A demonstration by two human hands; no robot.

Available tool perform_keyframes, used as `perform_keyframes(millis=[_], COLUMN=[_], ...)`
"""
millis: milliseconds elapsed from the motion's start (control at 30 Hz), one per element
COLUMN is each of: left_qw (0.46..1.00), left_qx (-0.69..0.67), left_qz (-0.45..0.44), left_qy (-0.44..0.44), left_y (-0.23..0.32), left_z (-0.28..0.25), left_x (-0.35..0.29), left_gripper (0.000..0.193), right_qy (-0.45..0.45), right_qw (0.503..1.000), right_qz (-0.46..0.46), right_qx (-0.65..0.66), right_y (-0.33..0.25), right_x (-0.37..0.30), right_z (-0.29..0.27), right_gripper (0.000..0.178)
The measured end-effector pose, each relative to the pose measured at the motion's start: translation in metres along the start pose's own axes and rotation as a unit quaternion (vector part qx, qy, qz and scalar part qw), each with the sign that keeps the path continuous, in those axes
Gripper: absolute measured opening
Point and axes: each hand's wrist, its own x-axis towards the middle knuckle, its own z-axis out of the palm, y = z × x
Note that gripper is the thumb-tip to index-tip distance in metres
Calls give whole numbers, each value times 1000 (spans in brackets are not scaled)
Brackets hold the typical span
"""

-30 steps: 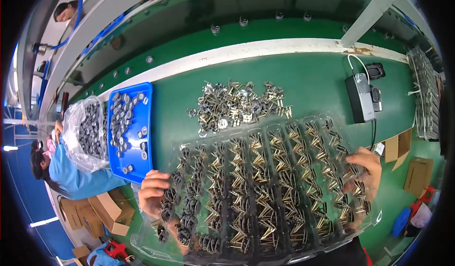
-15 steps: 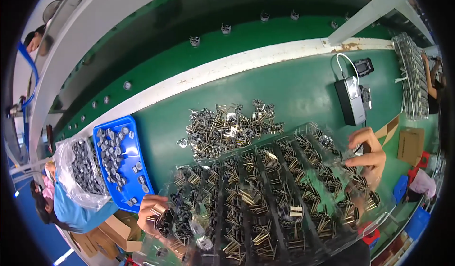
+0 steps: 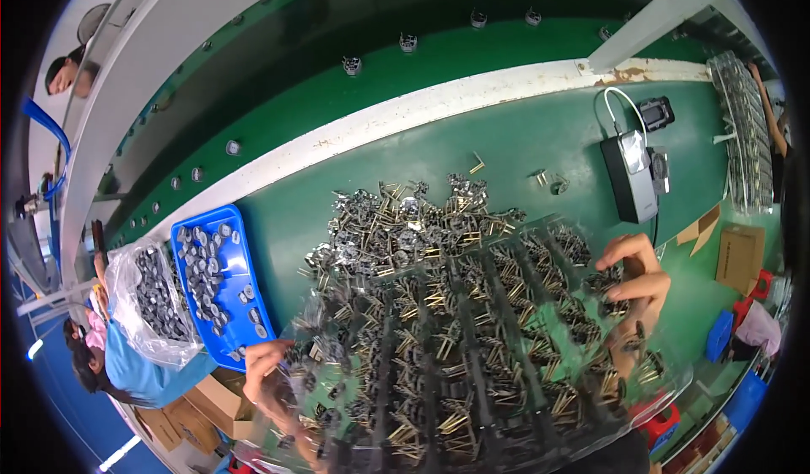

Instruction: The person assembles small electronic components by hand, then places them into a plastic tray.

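A clear plastic tray (image 3: 673, 394) with long compartments spans the lower part of the head view, slanting over the green table. Many small dark parts with brass-coloured pins lie jumbled in it. My left hand (image 3: 268, 371) grips its left side and my right hand (image 3: 639, 278) its right side, fingers bent around the edge. Just past the tray's far edge is a heap of the same metal pin parts (image 3: 413, 225), which the tray partly overlaps. A few loose parts (image 3: 557, 185) lie beyond the heap, to the right.
At left stands a blue bin (image 3: 238, 276) of grey round parts, beside a clear bag (image 3: 160, 305) of similar ones. A black-and-silver device (image 3: 631, 178) with a white cable sits far right, near stacked clear trays (image 3: 747, 136). Green conveyor (image 3: 295, 115) carries spaced parts behind a white rail.
Parts have shifted inside the tray, and the heap has spread at its near left and right. Loose parts now lie beyond it. My right hand has moved slightly left.
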Motion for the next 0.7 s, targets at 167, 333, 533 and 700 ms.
perform_keyframes(millis=[167,333,533,700], left_qw=[998,991,987,980], left_qx=[-55,-126,-163,-95], left_qz=[34,32,-2,-150], left_qy=[28,34,2,88], left_y=[-18,-32,-70,-130], left_z=[-3,-2,-7,12], left_x=[-1,-13,-23,-33], left_gripper=[130,137,115,96], right_qy=[-148,-216,-135,-118], right_qw=[985,975,984,992], right_qz=[72,51,78,-22], right_qx=[-54,-15,91,48], right_y=[-24,-6,3,19], right_x=[34,45,42,31], right_z=[-22,-30,-10,-4], right_gripper=[58,64,65,58])
